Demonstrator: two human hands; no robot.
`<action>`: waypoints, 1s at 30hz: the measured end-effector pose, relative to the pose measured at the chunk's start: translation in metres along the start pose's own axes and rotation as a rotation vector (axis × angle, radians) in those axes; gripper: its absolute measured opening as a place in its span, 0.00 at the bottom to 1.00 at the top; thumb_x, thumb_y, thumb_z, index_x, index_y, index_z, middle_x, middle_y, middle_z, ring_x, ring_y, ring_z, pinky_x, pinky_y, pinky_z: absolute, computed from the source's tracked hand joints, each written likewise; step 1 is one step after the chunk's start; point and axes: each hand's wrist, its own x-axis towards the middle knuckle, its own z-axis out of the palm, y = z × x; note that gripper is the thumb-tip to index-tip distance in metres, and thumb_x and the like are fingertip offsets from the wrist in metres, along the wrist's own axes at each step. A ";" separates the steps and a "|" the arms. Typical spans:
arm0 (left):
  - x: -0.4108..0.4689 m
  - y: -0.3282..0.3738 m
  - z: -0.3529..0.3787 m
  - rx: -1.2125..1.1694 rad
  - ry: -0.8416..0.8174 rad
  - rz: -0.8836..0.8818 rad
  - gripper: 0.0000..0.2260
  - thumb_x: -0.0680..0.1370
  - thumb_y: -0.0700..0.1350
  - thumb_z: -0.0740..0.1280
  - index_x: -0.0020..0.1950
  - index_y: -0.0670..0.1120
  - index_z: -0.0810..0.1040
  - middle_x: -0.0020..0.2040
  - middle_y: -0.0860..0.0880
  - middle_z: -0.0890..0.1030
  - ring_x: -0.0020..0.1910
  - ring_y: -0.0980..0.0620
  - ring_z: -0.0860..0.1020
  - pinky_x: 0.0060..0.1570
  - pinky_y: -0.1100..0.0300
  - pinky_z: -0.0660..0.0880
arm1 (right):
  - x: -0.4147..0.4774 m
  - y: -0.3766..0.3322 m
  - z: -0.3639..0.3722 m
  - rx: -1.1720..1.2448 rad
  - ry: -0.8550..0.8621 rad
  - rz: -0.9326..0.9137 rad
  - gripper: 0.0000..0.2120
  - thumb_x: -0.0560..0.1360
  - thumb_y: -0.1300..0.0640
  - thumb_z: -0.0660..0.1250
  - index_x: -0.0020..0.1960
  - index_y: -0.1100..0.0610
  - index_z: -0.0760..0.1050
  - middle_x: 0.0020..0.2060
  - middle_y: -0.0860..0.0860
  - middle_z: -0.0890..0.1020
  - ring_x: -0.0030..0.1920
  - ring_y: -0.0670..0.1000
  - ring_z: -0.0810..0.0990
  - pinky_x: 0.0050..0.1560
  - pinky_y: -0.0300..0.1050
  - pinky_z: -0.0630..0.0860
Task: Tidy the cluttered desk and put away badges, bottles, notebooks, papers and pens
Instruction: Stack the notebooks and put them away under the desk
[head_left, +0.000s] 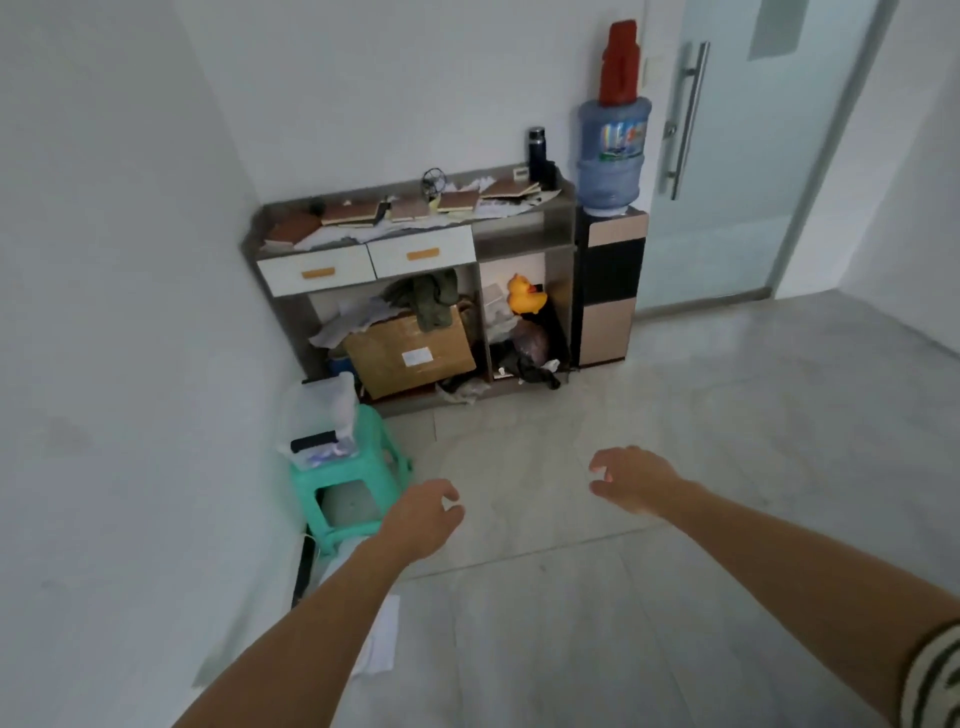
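Room: white walls meeting in a corner, pale tiled floor (623, 597) running up to a frosted glass door (753, 156) on the right.
Desk: grey desk (524, 241) pushed into that corner, its top crowded from end to end, and well ahead of both hands.
Notebooks: brown notebooks (350, 212) strewn along the desk top, some overlapping, lying on loose sheets.
Papers: white papers (498, 208) spread under and between the notebooks, thickest toward the right end; more crumpled sheets are jammed into the open bay below.
Bottle: dark bottle (536, 146) upright at the back right corner of the desk, near the water jug.
Drawers: two white drawers (422, 254) with orange handles, side by side under the top, both closed.
Below the desk: cardboard box (410, 348) with a green cloth (431, 299) draped over it in the left bay; yellow rubber duck (524, 295) in the right compartment, above dark bags.
Water jug: blue water jug (613, 150) on a dispenser stand just right of the desk, a red object rising above it.
Stool: green stool (348, 493) against the left wall, between the left hand and the desk, carrying a clear plastic bag.
Left hand: left hand (426, 512) reaching out over the floor, fingers loosely curled, holding nothing, just right of the stool.
Right hand: right hand (631, 480) out ahead too, fingers loosely bent, empty, over bare tile and far short of the desk.
Badges and pens: too small to tell among the clutter.
Floor sheet: one white sheet lying on the tiles beneath the left forearm.
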 end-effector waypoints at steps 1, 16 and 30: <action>0.013 -0.002 -0.003 0.005 -0.004 -0.016 0.13 0.79 0.50 0.64 0.61 0.46 0.76 0.47 0.49 0.77 0.48 0.51 0.75 0.53 0.59 0.72 | 0.021 -0.002 -0.006 -0.007 -0.011 -0.008 0.18 0.80 0.44 0.60 0.69 0.46 0.70 0.63 0.47 0.77 0.64 0.51 0.73 0.64 0.47 0.70; 0.357 -0.034 -0.132 -0.011 -0.009 -0.073 0.14 0.80 0.50 0.63 0.63 0.47 0.75 0.59 0.46 0.77 0.59 0.47 0.75 0.59 0.57 0.72 | 0.363 -0.039 -0.136 -0.057 -0.011 -0.077 0.19 0.80 0.46 0.60 0.69 0.49 0.70 0.63 0.49 0.77 0.65 0.52 0.73 0.62 0.45 0.70; 0.641 -0.034 -0.230 0.024 -0.067 -0.006 0.13 0.79 0.50 0.63 0.60 0.44 0.77 0.56 0.45 0.78 0.56 0.45 0.77 0.54 0.55 0.74 | 0.645 -0.026 -0.231 0.062 0.000 -0.023 0.15 0.77 0.45 0.63 0.61 0.47 0.75 0.54 0.46 0.78 0.52 0.50 0.77 0.50 0.43 0.74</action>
